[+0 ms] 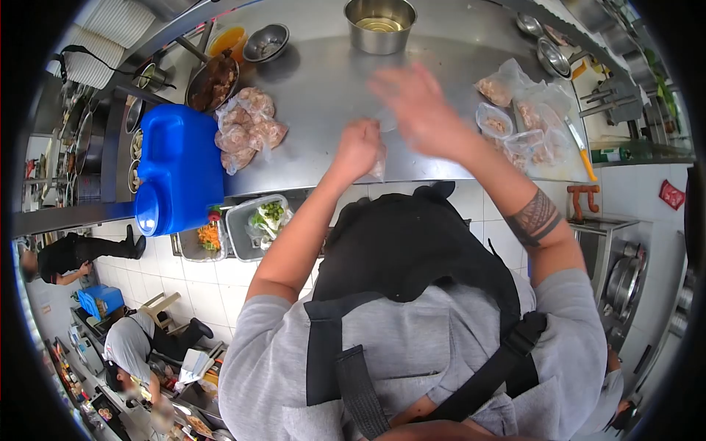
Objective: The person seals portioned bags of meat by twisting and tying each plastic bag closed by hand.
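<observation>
My left hand [358, 147] is closed around a small clear plastic bag [379, 167], whose lower part hangs below my fingers near the counter's front edge. Pale contents show faintly inside it. To the right and a little farther up is my right hand [418, 106], raised over the steel counter [316, 88]. Motion smears its fingers, so what they hold, if anything, is unclear. A faint bit of clear plastic shows between the two hands. Filled bags of pale pinkish meat [250, 128] lie in a cluster to the left.
A blue plastic jug [180, 162] stands at the left edge. Behind are a pan of dark food [213, 82] and a steel pot [380, 29]. At right, more bagged portions [529, 117] and an orange-handled knife [581, 151] lie on a board. Vegetable tubs [257, 228] sit below; co-workers are at left.
</observation>
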A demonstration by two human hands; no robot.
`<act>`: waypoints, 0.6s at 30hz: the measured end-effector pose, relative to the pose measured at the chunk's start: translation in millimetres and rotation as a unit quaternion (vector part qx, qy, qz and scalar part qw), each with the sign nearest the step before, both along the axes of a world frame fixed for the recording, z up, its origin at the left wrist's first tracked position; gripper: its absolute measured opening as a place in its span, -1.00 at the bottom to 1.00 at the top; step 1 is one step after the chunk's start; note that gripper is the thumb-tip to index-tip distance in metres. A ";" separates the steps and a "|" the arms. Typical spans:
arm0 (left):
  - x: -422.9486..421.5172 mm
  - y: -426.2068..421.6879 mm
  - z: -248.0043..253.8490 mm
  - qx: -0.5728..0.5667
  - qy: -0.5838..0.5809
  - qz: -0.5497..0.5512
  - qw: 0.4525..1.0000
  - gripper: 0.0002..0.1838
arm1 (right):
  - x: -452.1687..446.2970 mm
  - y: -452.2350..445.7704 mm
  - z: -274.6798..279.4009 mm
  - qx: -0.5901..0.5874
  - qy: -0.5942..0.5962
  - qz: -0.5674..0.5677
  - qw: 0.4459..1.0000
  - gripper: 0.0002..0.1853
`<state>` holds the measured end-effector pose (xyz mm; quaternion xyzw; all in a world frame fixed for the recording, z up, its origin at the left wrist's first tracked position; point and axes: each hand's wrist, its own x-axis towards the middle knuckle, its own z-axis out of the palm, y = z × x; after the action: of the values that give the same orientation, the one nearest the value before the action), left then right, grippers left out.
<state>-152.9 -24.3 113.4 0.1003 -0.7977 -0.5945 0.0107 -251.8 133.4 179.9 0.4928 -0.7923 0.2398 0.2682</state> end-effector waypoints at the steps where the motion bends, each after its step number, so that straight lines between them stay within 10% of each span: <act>1: 0.9 -1.3 4.3 0.049 -0.032 -0.011 0.998 -0.68 | 17.0 -0.9 1.0 0.076 0.010 0.064 0.995 -0.70; 5: 5.9 -8.0 3.9 0.006 0.068 -0.111 0.992 -0.74 | 21.8 4.8 -13.6 0.261 -0.076 0.087 0.958 -0.72; 7: 7.8 -17.6 -4.7 -0.260 0.234 -0.160 0.923 -0.78 | 13.6 11.3 -15.0 0.291 -0.061 0.121 0.947 -0.77; 11: 3.8 -19.8 20.3 -0.284 0.017 -0.229 0.931 -0.82 | 13.4 13.6 -9.0 0.367 -0.123 0.187 0.903 -0.90; 14: -4.4 -21.3 30.6 -0.195 -0.107 -0.226 0.949 -0.83 | 0.8 12.6 -1.6 0.393 -0.126 0.194 0.890 -0.92; 16: -1.1 -28.3 22.6 0.266 -0.235 -0.171 0.919 -0.84 | -10.4 17.1 -12.3 0.341 -0.080 0.217 0.911 -0.93; 18: 8.1 -21.6 22.0 0.333 -0.250 -0.153 0.896 -0.83 | -15.3 22.6 -12.1 0.289 -0.033 0.237 0.927 -0.94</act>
<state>-144.7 -45.8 135.4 0.1199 -0.5352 -0.7749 -0.3143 -267.1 156.0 167.8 0.7144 -0.6954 0.0734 0.0238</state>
